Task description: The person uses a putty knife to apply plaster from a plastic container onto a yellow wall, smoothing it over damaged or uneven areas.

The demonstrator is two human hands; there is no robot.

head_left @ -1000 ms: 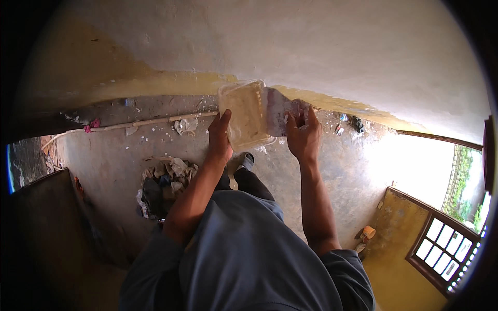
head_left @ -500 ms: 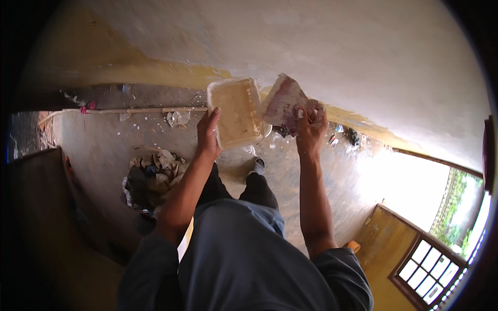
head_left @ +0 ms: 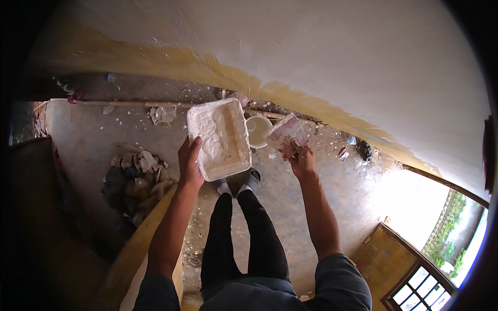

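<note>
My left hand (head_left: 191,161) grips the left side of a rectangular plastic tub (head_left: 220,137), thumb over its rim. Pale, creamy wall filler coats the tub's inside and edges. To the right, my right hand (head_left: 302,159) is closed around a broad, flat scraper (head_left: 287,135) smeared with whitish and reddish-brown residue. The scraper's blade points up and left, apart from the tub. On the floor between the two, beyond my feet, stands a round whitish bucket (head_left: 258,130), partly covered by the tub and the blade.
Ahead rises a wall (head_left: 332,57), whitish above with a yellow band low down. A long pole (head_left: 135,103) lies along its foot. Crumpled sacks and rubbish (head_left: 137,181) are heaped at left. At right are a yellow door with panes (head_left: 386,254) and a bright opening.
Both hands have come lower, and the tub now tips so its filler shows more fully. The scraper has moved down and away from the tub. My view has shifted, revealing legs and bucket.
</note>
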